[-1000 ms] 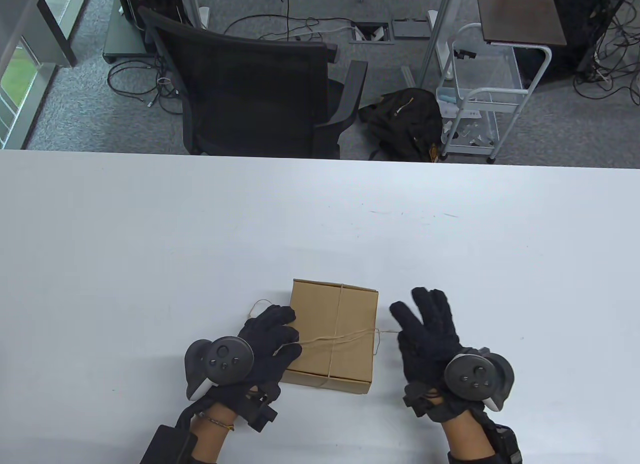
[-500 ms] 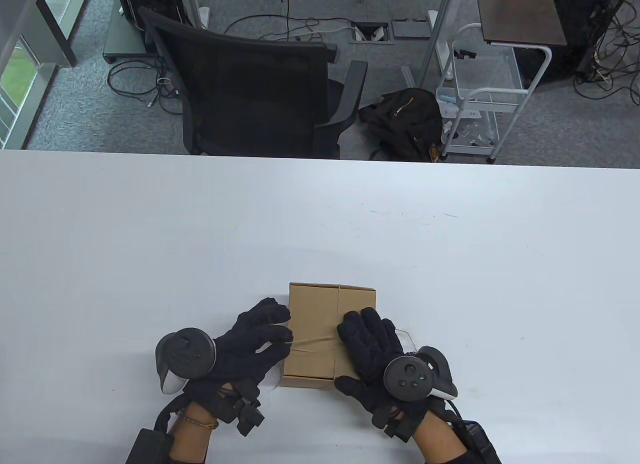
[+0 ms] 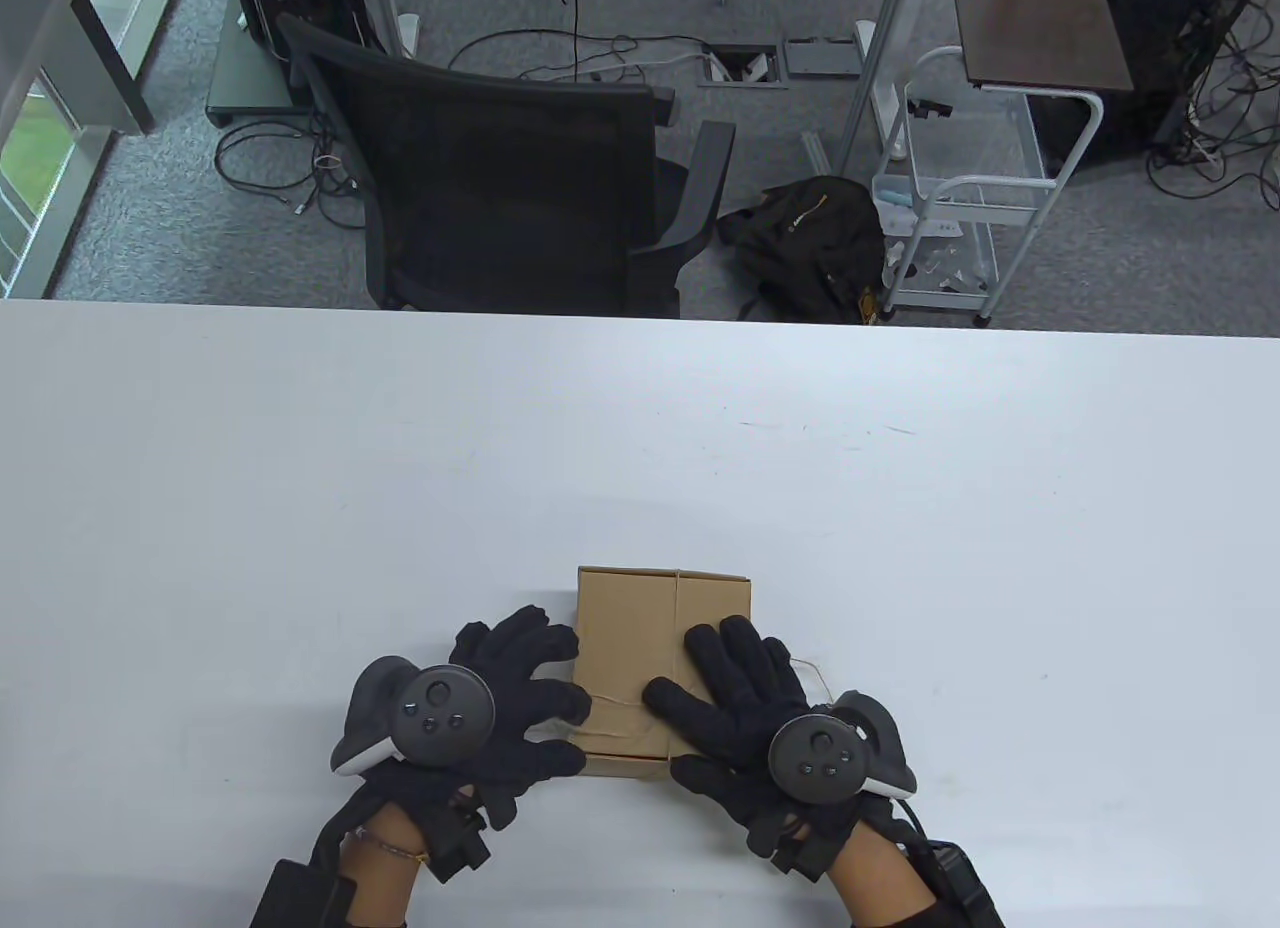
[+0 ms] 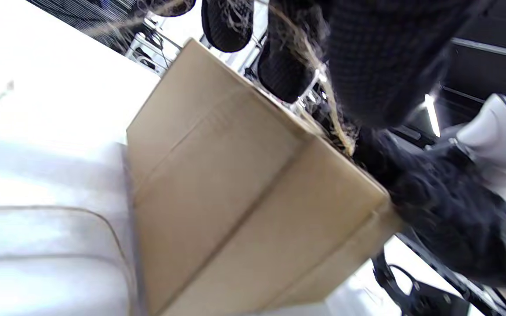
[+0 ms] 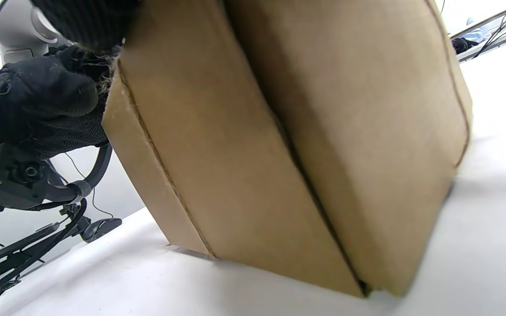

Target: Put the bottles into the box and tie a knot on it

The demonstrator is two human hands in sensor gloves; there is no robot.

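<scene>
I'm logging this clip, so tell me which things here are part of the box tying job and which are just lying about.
Part of the job:
cardboard box, closed
twine around the box
left hand, at the twine
right hand, flat on the box top

Just lying about:
office chair
black backpack on the floor
white cart
floor cables

Even, bright overhead light washes the white table [image 3: 640,448]; both wrist views blur softly, glare blowing out highlights.
</scene>
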